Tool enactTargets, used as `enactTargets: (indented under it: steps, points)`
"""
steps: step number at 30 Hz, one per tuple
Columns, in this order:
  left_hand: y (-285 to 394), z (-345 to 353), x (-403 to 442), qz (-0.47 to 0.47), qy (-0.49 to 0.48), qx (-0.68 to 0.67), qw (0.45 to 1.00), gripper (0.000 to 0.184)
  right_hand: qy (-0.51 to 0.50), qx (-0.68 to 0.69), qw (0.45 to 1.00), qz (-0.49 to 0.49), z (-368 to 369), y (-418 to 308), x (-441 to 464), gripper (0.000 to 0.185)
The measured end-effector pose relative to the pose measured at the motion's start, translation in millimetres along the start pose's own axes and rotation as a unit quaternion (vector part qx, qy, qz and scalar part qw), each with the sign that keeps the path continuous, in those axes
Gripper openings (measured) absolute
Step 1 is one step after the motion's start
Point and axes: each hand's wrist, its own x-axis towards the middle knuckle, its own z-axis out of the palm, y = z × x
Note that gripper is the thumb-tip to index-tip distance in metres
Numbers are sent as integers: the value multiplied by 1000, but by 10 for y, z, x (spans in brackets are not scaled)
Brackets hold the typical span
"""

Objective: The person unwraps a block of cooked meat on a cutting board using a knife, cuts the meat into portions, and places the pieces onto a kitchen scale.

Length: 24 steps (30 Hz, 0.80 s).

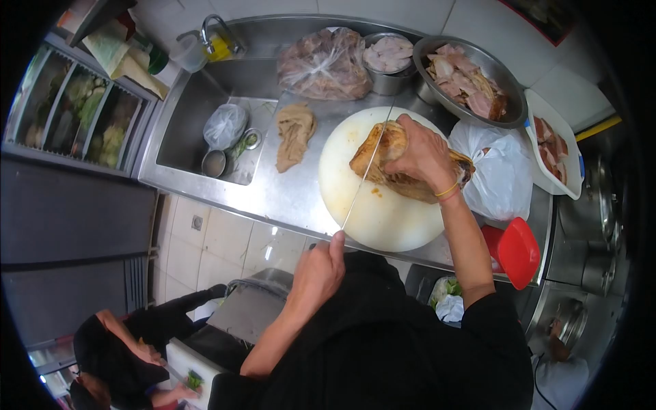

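On a round white cutting board (342,205) lies a browned joint of meat (369,154), with a darker, narrow end toward the right. My right hand (425,152) presses over its top, fingers curled around it. Near the front edge of the board, my left hand (318,273) is closed on a knife (363,176). The handle is hidden inside the fist, and the long thin blade, seen nearly edge-on, crosses the meat's left part. From this angle I cannot tell how deep the blade sits. Small brown scraps lie on the board just below the meat.
Behind the board stand a bag of meat (321,65), a small pot (388,80) and a steel bowl of meat pieces (516,113). A white plastic bag (502,181) and red container (518,254) are to the right. A cloth (294,137) lies beside the sink (184,154). Co-workers are nearby.
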Motion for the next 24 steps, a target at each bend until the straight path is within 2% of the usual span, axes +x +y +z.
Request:
enactTargets:
  steps: [4,8,11,14,17,20,24]
  points:
    - [45,18,-20,-22,0,17,1000,61,1,-10,1000,-3,12,-61,-40,65]
    - [150,100,334,-9,-7,2,1000,64,27,-3,999,-34,50,-22,-43,64]
    - [267,180,619,-1,6,0,1000,66,4,-28,999,-24,48,-70,-79,64]
    - [378,213,875,4,2,-2,1000,70,36,-36,998,-41,86,-70,-105,66]
    - [392,310,1044,12,1,0,1000,72,24,-46,998,-30,100,-55,-87,69]
    - [387,336,1102,19,-4,4,1000,73,55,-42,997,-38,121,-74,-110,70]
    - [276,343,979,5,3,-7,1000,71,37,-36,998,-31,108,-58,-100,70]
